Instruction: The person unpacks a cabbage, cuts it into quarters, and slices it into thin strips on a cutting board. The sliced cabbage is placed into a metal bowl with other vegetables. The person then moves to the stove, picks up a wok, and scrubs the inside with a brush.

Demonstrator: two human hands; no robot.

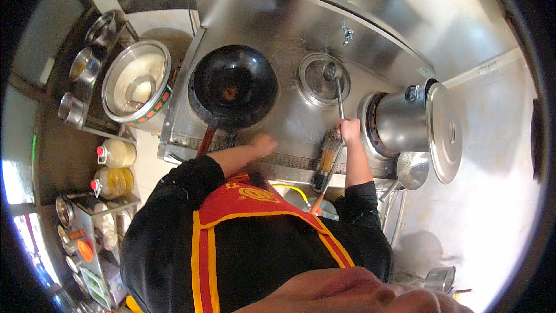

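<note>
My right hand grips the metal shaft of a long-handled ladle, whose bowl sits at a round metal basin set in the steel range; the shaft runs down to a wooden end. My left hand is over the front edge of the range, fingers curled, between the wok and the basin; whether it holds anything is not clear. A black wok with a reddish handle rests on the left burner, with a small brownish patch at its bottom. A bamboo wok brush lies near my right hand.
A lidded steel stockpot stands on the right burner. Beside it hangs a perforated strainer. At left are a large steel pot of pale liquid, small steel containers and oil jugs. A tap is on the back wall.
</note>
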